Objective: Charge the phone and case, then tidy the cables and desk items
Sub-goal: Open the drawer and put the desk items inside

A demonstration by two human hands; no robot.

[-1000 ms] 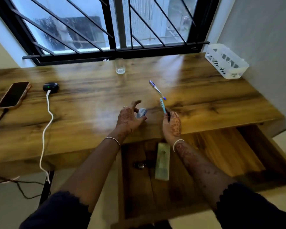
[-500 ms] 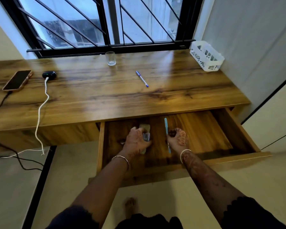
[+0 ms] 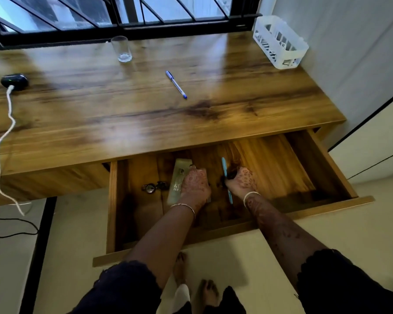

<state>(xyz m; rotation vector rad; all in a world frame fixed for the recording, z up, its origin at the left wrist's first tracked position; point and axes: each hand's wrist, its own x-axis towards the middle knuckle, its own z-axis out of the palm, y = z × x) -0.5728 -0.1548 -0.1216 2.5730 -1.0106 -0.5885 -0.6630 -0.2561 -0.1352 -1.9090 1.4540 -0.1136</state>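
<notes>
Both hands are working inside the open drawer (image 3: 327, 168), below the front edge of the bench (image 3: 123, 114).

Right hand (image 3: 241, 181): fingers are curling round a light-blue pen (image 3: 224, 166) near its middle. The pen's long axis is running front-to-back along the drawer floor, and it looks about to be set down.

Left hand (image 3: 194, 184): it's sitting palm-down over the near end of a pale green box (image 3: 179, 173), fingers bent. Can't tell whether it's gripping the box, holding something small under the palm, or just resting there.

The relation that matters is the one loose item on top, a blue pen (image 3: 176, 85). It's lying up and away from both hands, slightly left of them, past the bench edge. Its axis is diagonal, far-left to near-right, with the tip pointing towards the drawer. The left hand is sitting nearer to it. The right would be crossing over the left arm to reach it. My read: the left hand is better placed for that pickup, approaching across the pen's axis from the near side.

Charging side: the case (image 3: 14, 81) is sitting at the far left of the bench with the white cable (image 3: 0, 143) plugged in and trailing off the edge to the floor, well apart from both hands. The phone is out of frame, so I can't confirm it.
</notes>
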